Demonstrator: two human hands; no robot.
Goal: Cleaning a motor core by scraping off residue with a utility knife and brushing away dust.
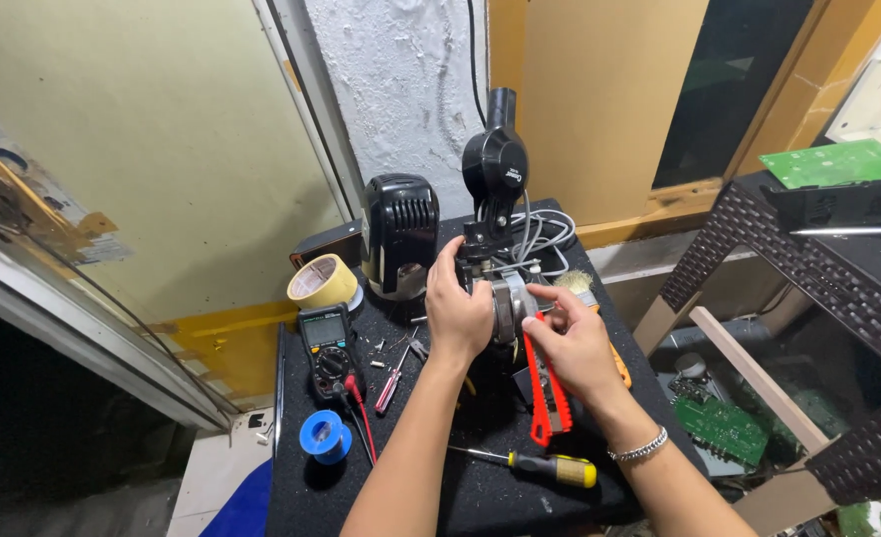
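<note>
The left hand (458, 313) hides much of the grey motor part (509, 306).

Around the grey motor (509, 306): 2 hands, left (457, 310) and right (577, 346), 2 screwdrivers (540, 464) (390, 383), 1 tape roll (322, 281), 1 multimeter (326, 343), 1 blue spool (322, 436), 1 red knife (544, 393), 1 black housing (399, 235).

Bright, even overhead light; soft shadows, a dark lower-left corner, sharp focus, and wide-angle bending of lines at the edges.
</note>
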